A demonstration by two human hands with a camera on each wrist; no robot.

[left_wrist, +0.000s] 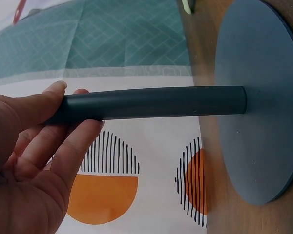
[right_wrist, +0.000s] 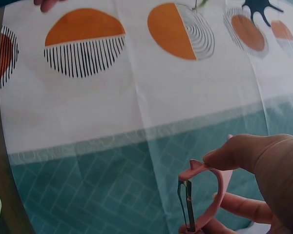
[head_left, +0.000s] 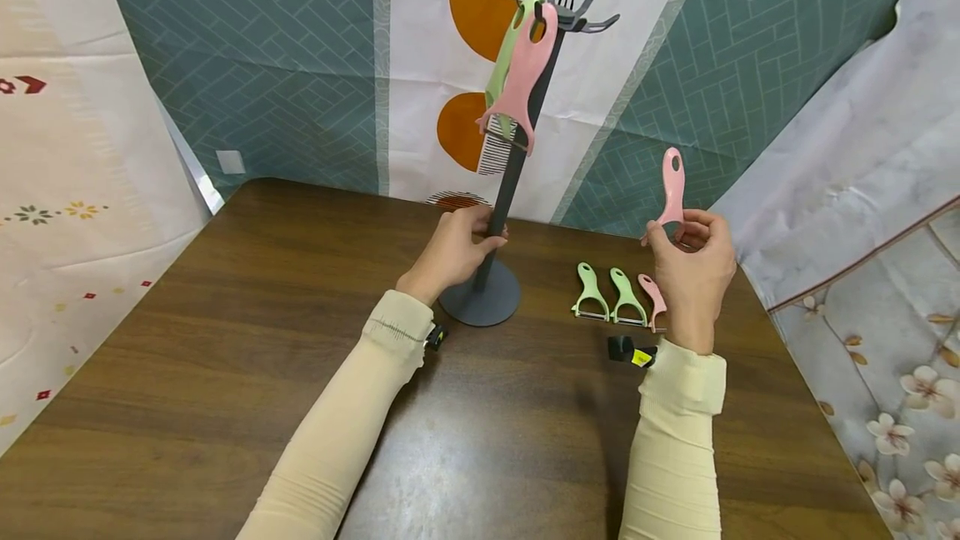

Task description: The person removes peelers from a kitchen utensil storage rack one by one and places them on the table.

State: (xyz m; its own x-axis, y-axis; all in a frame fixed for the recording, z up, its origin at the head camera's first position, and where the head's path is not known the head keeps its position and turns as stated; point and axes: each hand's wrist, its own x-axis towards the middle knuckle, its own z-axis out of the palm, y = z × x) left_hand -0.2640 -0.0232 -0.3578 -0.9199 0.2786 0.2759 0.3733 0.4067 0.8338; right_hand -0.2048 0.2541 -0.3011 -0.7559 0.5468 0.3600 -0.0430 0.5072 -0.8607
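My left hand [head_left: 453, 250] grips the lower pole [head_left: 512, 173] of a dark grey stand, thumb on one side and fingers on the other in the left wrist view. The stand's round base [head_left: 480, 300] rests on the table. From its top hooks hang a pink peeler [head_left: 523, 77] and, behind it, a green peeler [head_left: 500, 73]. Off to the right, my right hand [head_left: 697, 269] pinches another pink peeler [head_left: 674, 182] near its blade end, handle upward. The right wrist view shows that peeler's metal blade [right_wrist: 188, 204] and the thumb on its frame.
On the wooden table [head_left: 300, 290], below the right hand, lie two green peelers [head_left: 588, 283] in a row with a pink peeler [head_left: 652, 294], partly hidden by the hand. More hooks [head_left: 592, 23] branch from the stand's top. A patterned cloth [head_left: 300, 65] hangs behind the table.
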